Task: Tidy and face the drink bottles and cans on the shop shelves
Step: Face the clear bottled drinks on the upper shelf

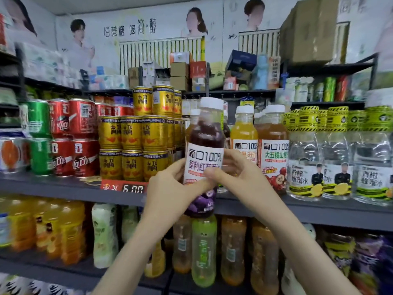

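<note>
Your left hand (168, 188), right hand (239, 175) both grip 1 dark juice bottle (205, 133), upright, front of shelf edge (53, 188). 2 same-brand bottles (273, 150) just right; gold cans (131, 133) left, 3 tiers.

A dark grey metal shelf board (53, 188) is seen across the middle. Toward nine o'clock, green aluminium cans (39, 120) and red cola cans (81, 118) are stacked two high on it. Just beside them, gold energy-drink cans (131, 133) are piled in three tiers, and a red price tag (124, 187) is fixed to the edge below. Toward three o'clock, an orange juice bottle (244, 133), an amber juice bottle (273, 135) and clear water bottles with yellow-black caps (338, 150) are stood upright.
</note>
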`<state>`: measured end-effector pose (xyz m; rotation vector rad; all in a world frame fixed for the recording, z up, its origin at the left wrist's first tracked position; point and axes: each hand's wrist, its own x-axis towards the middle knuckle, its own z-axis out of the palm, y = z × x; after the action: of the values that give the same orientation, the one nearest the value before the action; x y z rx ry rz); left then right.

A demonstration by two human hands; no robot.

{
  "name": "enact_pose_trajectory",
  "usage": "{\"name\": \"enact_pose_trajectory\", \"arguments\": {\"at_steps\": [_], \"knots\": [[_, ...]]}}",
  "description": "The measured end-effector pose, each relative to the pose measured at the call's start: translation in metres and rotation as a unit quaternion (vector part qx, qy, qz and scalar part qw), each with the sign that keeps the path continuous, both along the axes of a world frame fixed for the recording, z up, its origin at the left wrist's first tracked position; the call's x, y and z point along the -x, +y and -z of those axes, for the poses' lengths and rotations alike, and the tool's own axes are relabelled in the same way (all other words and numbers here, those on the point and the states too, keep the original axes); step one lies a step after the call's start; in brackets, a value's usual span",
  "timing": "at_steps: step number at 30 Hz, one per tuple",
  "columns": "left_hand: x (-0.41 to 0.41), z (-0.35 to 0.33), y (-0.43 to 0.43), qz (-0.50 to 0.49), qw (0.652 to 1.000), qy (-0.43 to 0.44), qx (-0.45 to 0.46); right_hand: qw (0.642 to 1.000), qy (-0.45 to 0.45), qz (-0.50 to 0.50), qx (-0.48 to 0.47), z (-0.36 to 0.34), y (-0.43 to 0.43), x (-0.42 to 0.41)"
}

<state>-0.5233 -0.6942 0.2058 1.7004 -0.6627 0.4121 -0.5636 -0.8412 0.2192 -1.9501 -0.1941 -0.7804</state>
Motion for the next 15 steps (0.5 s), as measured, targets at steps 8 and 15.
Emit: {"name": "enact_pose_trajectory", "arguments": {"at_steps": [8,15], "knots": [[-0.003,-0.016,-0.029,0.199,0.98,0.002,-0.002,0.989,-0.086,0.108,-0.056,0.003,-0.036,0.03],[-0.057,-0.007,-0.071,-0.063,0.995,0.006,-0.077,0.981,-0.08,0.16,-0.071,0.005,-0.058,0.035]]}}
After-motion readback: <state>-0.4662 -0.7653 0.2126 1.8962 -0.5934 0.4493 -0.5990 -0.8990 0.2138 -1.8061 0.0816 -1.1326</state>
